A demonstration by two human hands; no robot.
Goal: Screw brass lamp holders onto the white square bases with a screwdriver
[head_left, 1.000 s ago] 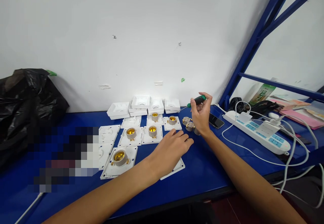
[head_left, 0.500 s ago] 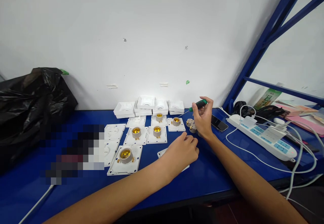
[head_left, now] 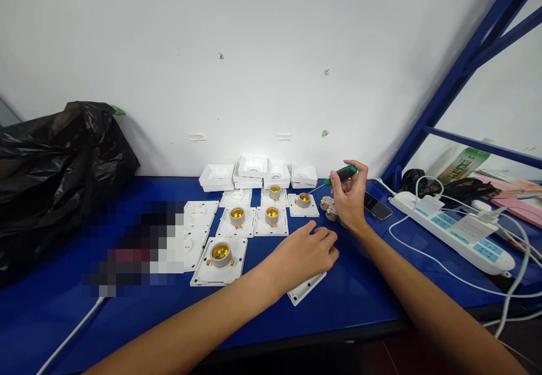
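My right hand (head_left: pixel 350 194) is closed around a screwdriver (head_left: pixel 344 175) with a green and black handle, its thin shaft pointing left toward a lamp socket (head_left: pixel 304 199) on a white plate. My left hand (head_left: pixel 311 253) is curled over another white plate (head_left: pixel 305 291) near the table's front. Its fingertips are bent out of sight, and what they hold is hidden. Loose beige sockets (head_left: pixel 331 211) lie beside my right hand. Several more white plates carry round sockets with gold-coloured insides, such as the plate (head_left: pixel 199 278) at front left.
Stacked white square boxes (head_left: pixel 217 177) line the wall. On the right are a phone (head_left: pixel 377 205), a white power strip (head_left: pixel 449 231) and tangled cables. A black plastic bag (head_left: pixel 63 177) fills the left, with a blurred-out patch in front of it. The tabletop (head_left: pixel 262 324) is blue.
The view has shifted, so the scene sits farther right. The plate under my left hand shows a different edge and corner, below the hand. The screwdriver remains in my right hand.
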